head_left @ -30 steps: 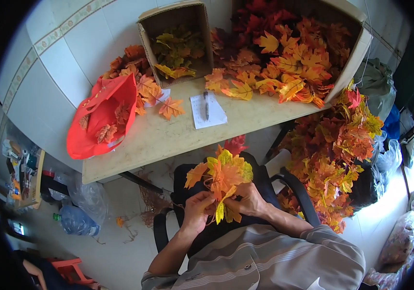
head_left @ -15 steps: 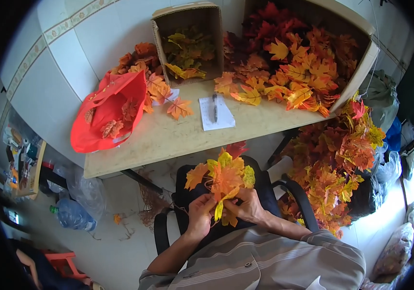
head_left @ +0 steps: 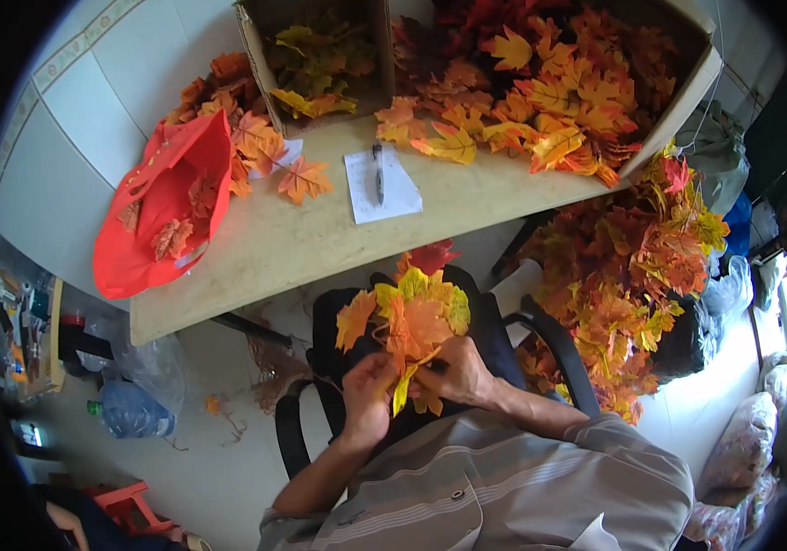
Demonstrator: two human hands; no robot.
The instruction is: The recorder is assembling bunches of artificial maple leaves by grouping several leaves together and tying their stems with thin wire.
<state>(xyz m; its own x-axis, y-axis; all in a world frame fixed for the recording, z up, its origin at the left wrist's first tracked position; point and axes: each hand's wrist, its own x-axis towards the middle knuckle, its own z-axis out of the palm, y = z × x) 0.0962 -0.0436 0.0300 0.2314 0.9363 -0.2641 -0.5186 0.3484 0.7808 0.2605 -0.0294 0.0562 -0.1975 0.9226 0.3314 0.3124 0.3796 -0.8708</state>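
A bunch of artificial maple leaves (head_left: pixel 418 321), orange, yellow and red, is held over my lap in front of the table. My left hand (head_left: pixel 371 390) pinches its lower left side, where thin stems show. From the right, my right hand (head_left: pixel 460 372) has its fingers closed on the base of the same bunch, beside a narrow yellow leaf (head_left: pixel 401 393) that hangs down between the hands. The leaves partly hide the fingertips of both hands.
On the table (head_left: pixel 256 248) are a red fabric bag (head_left: pixel 141 262) with leaves, a pen (head_left: pixel 379 174) on paper, a small cardboard box (head_left: pixel 256 64) and a large box (head_left: pixel 678 119) full of leaves. A leaf garland (head_left: pixel 595 303) hangs at right. A bottle (head_left: pixel 136 410) lies on the floor.
The view has shifted, so the table and boxes appear farther up and left. Both hands still hold the leaf bunch, which looks slightly turned.
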